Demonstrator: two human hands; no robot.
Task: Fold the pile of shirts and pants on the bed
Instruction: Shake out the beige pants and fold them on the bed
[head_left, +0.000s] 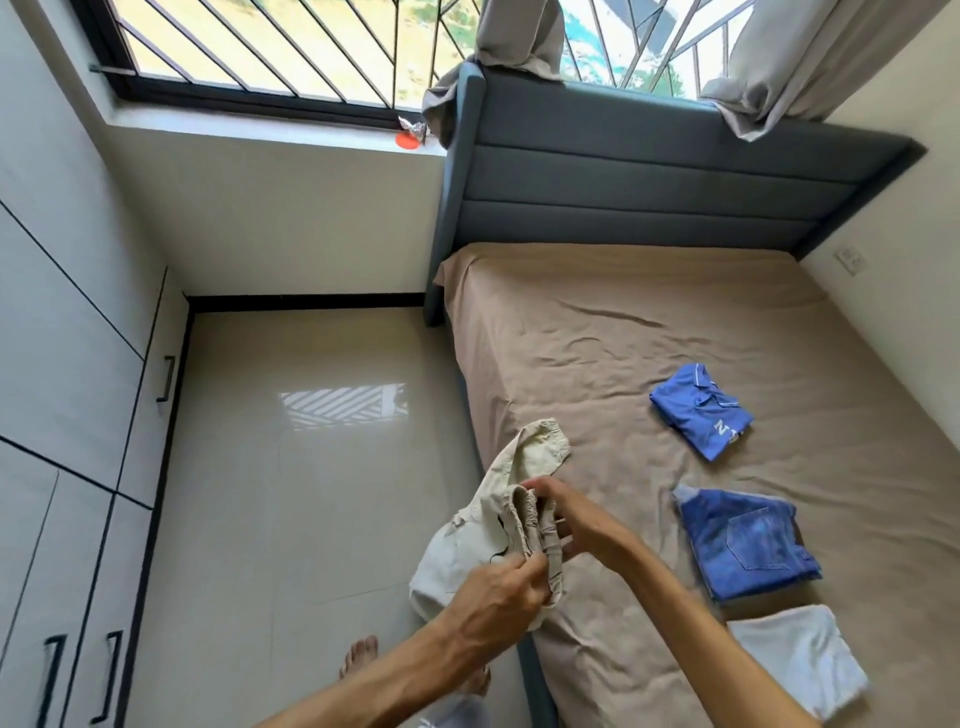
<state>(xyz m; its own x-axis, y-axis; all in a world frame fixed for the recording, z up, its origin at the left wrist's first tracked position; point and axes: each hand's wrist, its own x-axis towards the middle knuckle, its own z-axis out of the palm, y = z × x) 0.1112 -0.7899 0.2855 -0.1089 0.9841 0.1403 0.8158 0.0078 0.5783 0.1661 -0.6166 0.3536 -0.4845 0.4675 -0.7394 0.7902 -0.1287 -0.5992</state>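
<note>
Progress check: three garments lie folded on the bed (597, 332). Blue polo shirt (698, 411) sits farthest from you, folded jeans (748, 543) come next, and a white folded piece (797, 662) lies nearest, all in a loose row along the right side of the sheet, apart from one another.

Item in hand: cream pants (498, 519), bunched, held at the bed's left edge, partly over the mattress and partly hanging above the floor (291, 493). One cuffed leg end points up toward the headboard (649, 182).

Grip: your left hand (498, 592) pinches the gathered waistband from below, fingers curled into the cloth. Your right hand (576, 519) holds the same elastic band from the other side, fingers hooked around it. Both hands are closed on the fabric.

Judgement: no unfolded pile shows anywhere on the sheet, so these pants look like the last item, though anything behind you is out of view. They are not yet flat or aligned. Left to do: straighten the waistband, lay the legs together, fold, and set the piece with the other three.
</note>
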